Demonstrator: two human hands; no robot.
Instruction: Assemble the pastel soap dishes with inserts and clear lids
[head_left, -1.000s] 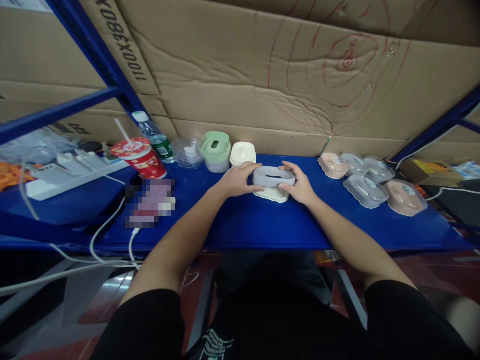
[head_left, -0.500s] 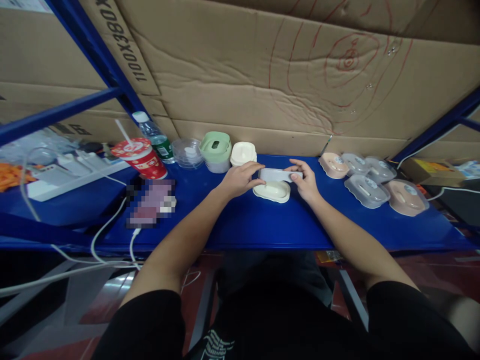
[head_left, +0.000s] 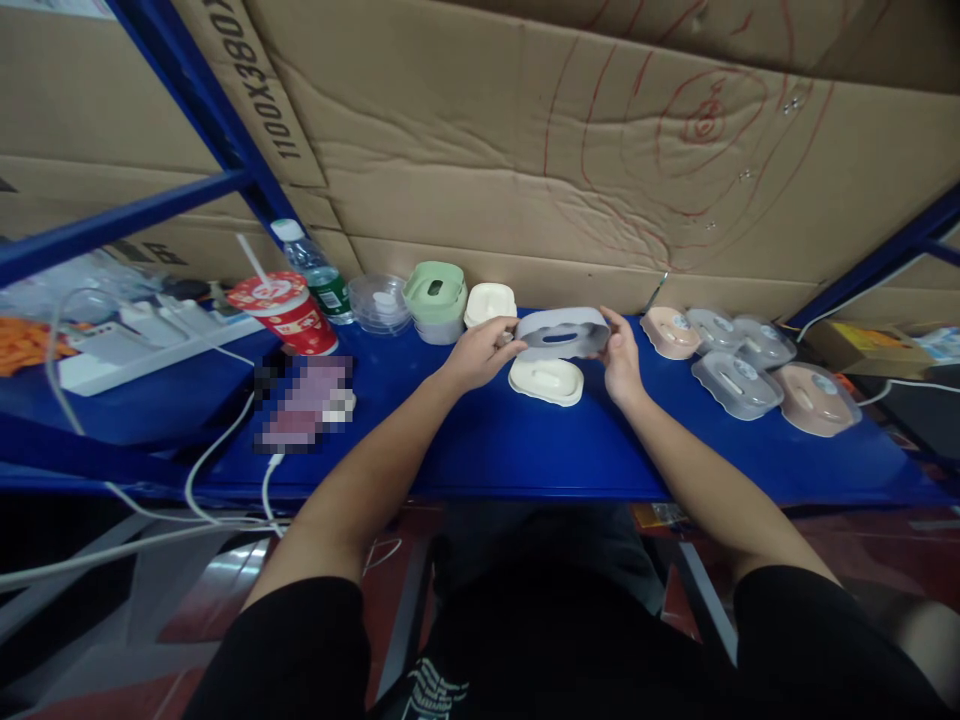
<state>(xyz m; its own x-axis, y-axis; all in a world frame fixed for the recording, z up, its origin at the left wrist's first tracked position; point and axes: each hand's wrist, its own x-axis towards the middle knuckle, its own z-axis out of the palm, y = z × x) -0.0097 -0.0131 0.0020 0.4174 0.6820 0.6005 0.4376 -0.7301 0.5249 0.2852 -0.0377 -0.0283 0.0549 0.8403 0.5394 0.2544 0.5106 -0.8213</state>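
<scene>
Between my two hands, a grey plastic tray (head_left: 574,322) with rounded ends and an oval slot is held tilted up above the table. My left hand (head_left: 484,352) is closed on its left end, thumb and fingers pinching the rim. At the right end, my right hand (head_left: 621,355) grips the tray, its fingers partly hidden behind the edge. Just below, a cream oval dish (head_left: 546,381) with a raised middle lies on the blue table. Behind my left hand stands a stack of cream trays (head_left: 491,303).
Left of the cream stack are green trays stacked on grey ones (head_left: 435,290), clear round lids (head_left: 381,305), a water bottle (head_left: 315,270) and a red cup (head_left: 292,318) with a straw. On the right sit several clear-lidded boxes (head_left: 737,385). Cardboard (head_left: 450,180) walls the back.
Both hands have turned the grey tray, so its slotted, hollow face now shows instead of its side. My right hand has moved slightly right and down. The view has shifted a little.
</scene>
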